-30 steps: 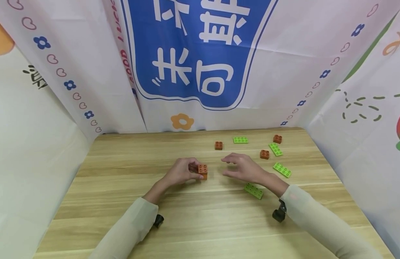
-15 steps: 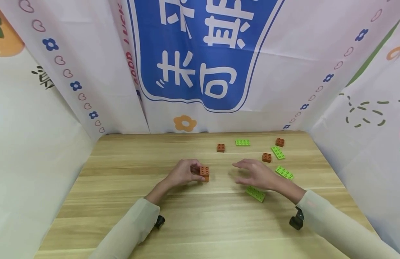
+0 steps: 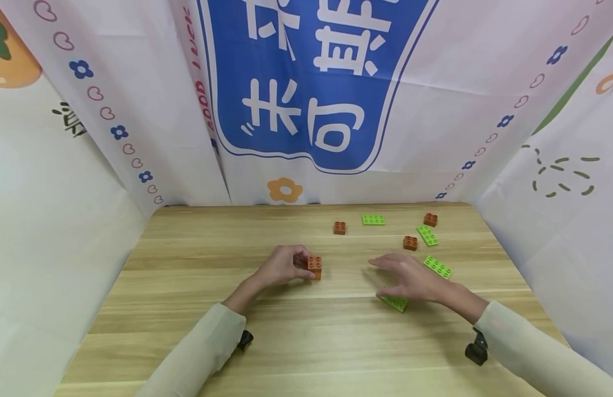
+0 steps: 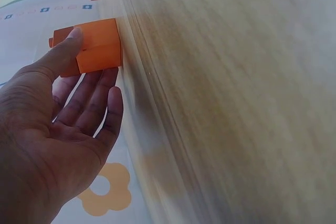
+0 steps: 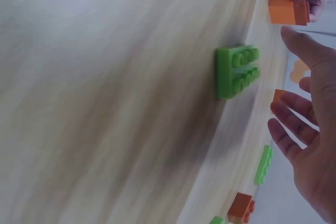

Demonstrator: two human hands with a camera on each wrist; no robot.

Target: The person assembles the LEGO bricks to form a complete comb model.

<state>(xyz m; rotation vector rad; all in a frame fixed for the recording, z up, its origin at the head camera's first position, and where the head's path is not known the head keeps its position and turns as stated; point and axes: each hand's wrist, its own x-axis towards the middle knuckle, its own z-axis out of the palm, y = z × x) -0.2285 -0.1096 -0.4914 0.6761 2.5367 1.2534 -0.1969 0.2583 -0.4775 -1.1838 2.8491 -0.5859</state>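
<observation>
Between thumb and fingers, my left hand (image 3: 283,264) pinches a small stack of building bricks (image 3: 314,267) standing on the table. A brown studded brick (image 4: 64,35) tops a brighter orange block (image 4: 100,45) in that stack. To the right, my right hand (image 3: 410,278) has its fingers spread and holds nothing. Below its thumb lies a green eight-stud brick (image 5: 231,72), partly hidden by the hand in the head view. In the right wrist view, hand and green brick appear apart.
Other green bricks (image 3: 437,267) and brown four-stud bricks (image 3: 410,242) lie loose at the back right of the wooden table (image 3: 286,342). One brown brick (image 3: 339,227) lies behind the stack. White printed cloth (image 3: 415,132) walls in the table's back and sides.
My right hand has moved right and toward me, away from the stack, and now overlaps the nearest green brick in the head view. The left hand keeps its hold; the head view shifted slightly.
</observation>
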